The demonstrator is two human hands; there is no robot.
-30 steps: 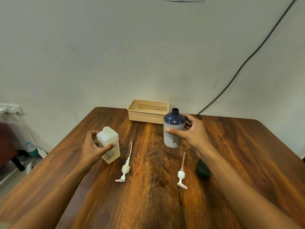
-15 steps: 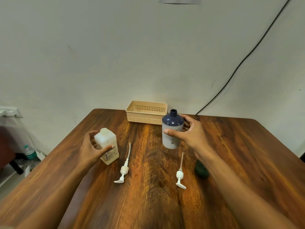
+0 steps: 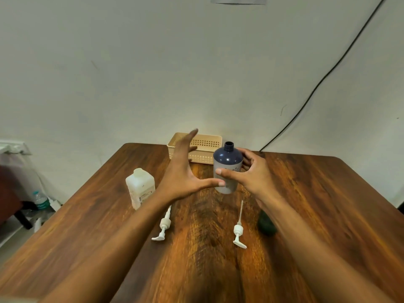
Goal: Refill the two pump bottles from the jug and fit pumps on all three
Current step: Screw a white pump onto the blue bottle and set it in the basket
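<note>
My right hand (image 3: pixel 254 176) holds the blue bottle (image 3: pixel 227 169) upright above the table (image 3: pixel 328 204), thumb across its pale front and fingers curled round the far side. Its neck is open, with no pump on it. My left hand (image 3: pixel 185 171) is spread wide just beside the bottle, fingers (image 3: pixel 188 138) stretched up in front of the basket (image 3: pixel 209 145) and thumb reaching toward the bottle's lower half. The thumb tip sits right under my right thumb; I cannot tell whether it touches the bottle. This hand holds nothing.

The white bottle (image 3: pixel 140 189) stands alone on the table to the left, clear of my left hand, its neck uncapped too. Two white pumps lie flat on the wood nearer to me: the left pump (image 3: pixel 164 226) partly under my left forearm, the right pump (image 3: pixel 238 230) below the blue bottle. A dark green thing (image 3: pixel 265 225) lies beside my right forearm, partly hidden.
</note>
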